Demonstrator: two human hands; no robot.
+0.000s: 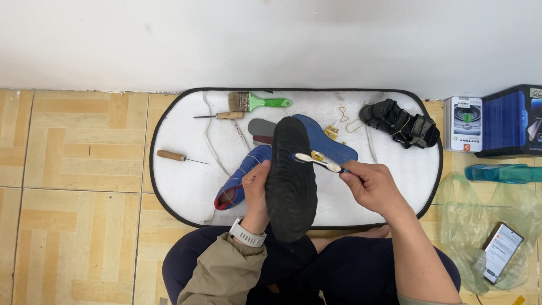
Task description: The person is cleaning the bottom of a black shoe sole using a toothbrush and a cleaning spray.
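Tiled floor in tan and cream runs under a white oval mat (186,192) with a dark rim, set against a pale wall. At the centre, a black shoe (291,178) stands sole-up over the person's lap, its toe pointing to twelve o'clock. Left hand (255,189), a white watch (247,232) at its wrist, is closed round the shoe's edge at nine o'clock. Right hand (370,186) pinches a toothbrush (319,162) by its blue-and-white handle, the head lying on the sole near its upper part. By the look of it, the sole is being scrubbed; working further down would call for short strokes while the other hand keeps the shoe from twisting.

Just beside the shoe at nine o'clock lies a blue shoe upper (240,178) with red trim, and at one o'clock a blue insole (327,141). Farther out: a green-handled paintbrush (259,102) at eleven, two wooden-handled awls (180,157) at ten, a black sandal (400,123) at two. Off the mat at four o'clock, a phone (501,251) rests on a plastic bag (480,226)
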